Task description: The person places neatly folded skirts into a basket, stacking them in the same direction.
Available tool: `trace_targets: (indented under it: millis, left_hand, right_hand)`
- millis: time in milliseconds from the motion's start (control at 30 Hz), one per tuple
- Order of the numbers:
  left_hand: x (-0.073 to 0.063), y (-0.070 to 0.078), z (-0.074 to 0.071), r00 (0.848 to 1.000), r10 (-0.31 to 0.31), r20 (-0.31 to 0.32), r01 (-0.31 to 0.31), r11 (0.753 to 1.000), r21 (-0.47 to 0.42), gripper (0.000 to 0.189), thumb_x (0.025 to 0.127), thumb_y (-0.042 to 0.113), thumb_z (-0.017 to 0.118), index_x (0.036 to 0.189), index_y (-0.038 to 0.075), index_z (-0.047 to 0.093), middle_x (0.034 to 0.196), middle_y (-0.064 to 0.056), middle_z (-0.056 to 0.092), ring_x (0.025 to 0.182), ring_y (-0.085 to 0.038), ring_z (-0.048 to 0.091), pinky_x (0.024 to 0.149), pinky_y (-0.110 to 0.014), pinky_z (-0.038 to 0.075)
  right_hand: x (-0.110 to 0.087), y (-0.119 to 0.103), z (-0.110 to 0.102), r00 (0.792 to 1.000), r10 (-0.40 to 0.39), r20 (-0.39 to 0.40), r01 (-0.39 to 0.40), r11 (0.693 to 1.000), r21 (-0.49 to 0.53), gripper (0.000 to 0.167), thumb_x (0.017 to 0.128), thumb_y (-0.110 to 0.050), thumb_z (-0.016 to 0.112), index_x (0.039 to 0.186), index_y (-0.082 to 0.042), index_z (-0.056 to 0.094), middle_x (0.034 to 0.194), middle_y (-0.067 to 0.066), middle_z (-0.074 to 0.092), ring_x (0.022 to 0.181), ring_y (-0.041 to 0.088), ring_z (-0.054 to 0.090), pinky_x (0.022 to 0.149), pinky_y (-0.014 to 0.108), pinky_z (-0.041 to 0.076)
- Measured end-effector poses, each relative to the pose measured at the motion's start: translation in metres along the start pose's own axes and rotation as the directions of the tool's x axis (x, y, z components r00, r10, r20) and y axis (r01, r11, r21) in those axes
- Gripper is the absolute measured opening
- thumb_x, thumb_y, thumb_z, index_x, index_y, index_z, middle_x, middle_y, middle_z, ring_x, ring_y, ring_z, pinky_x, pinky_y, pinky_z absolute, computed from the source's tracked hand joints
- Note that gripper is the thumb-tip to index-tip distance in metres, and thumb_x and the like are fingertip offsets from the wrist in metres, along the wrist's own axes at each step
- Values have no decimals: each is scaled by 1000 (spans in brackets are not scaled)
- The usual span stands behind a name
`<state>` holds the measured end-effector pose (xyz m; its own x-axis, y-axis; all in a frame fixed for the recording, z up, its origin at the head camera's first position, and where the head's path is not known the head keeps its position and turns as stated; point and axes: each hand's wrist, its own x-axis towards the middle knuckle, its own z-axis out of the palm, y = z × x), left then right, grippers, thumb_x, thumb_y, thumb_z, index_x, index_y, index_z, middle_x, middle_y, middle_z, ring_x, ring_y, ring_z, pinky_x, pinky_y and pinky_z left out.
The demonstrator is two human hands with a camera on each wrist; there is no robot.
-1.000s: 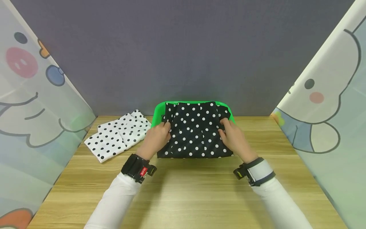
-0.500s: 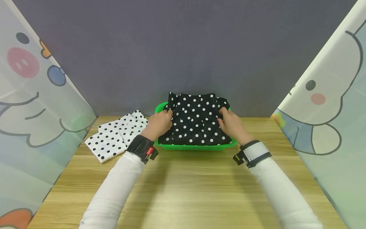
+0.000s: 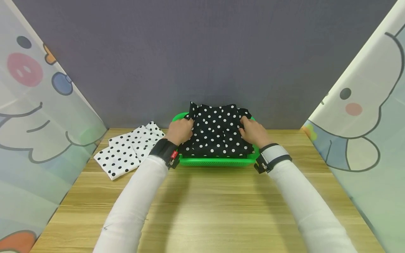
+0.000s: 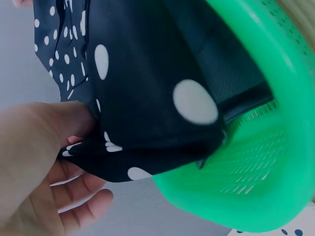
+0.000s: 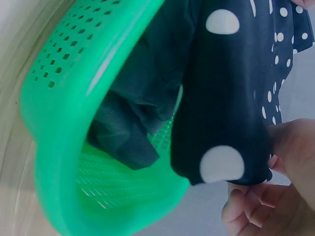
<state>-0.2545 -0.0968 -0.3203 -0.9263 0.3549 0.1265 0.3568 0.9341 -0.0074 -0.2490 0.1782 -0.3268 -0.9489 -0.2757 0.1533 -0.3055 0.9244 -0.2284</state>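
Note:
A folded black cloth with white polka dots (image 3: 215,133) is held over a green plastic basket (image 3: 216,162) in the head view. My left hand (image 3: 180,130) pinches its left side, and my right hand (image 3: 254,133) pinches the right side. In the left wrist view, the thumb lies on top of the fold (image 4: 147,108) with the fingers beneath. The right wrist view has the cloth's corner (image 5: 221,123) between thumb and fingers, close over the basket rim (image 5: 64,142). Dark plain fabric (image 5: 128,128) lies inside the basket below the dotted cloth.
A folded white cloth with black dots (image 3: 123,158) lies on the wooden table (image 3: 215,211) left of the basket. A grey wall (image 3: 202,56) rises right behind the basket. Panels with cartoon prints stand along the left (image 3: 47,116) and right (image 3: 357,116) sides.
Both hands have moved the dotted cloth away from me, back over the basket. The basket's front rim, hidden a second ago, now shows. The hands have drawn slightly closer together.

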Motion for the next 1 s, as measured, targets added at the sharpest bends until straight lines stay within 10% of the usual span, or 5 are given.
trace_targets:
  millis: [400, 1000]
  left_hand:
    - [21, 2, 6, 986, -68, 152, 65, 998, 22, 21, 85, 18, 60, 103, 8, 64, 104, -11, 66, 93, -28, 63, 76, -45, 51]
    - [26, 7, 19, 948, -128, 293, 122, 992, 38, 17, 86, 15, 57, 102, 9, 62, 103, -9, 65, 92, -29, 63, 72, -46, 52]
  right_hand:
    - [15, 0, 1, 970, 118, 211, -114, 993, -34, 34, 93, -20, 50, 120, -1, 44, 113, 22, 59, 100, 37, 58, 83, 51, 46]
    - [23, 0, 14, 936, 83, 343, -69, 996, -53, 23, 92, -20, 51, 104, -1, 49, 96, 16, 58, 87, 28, 54, 80, 41, 45]
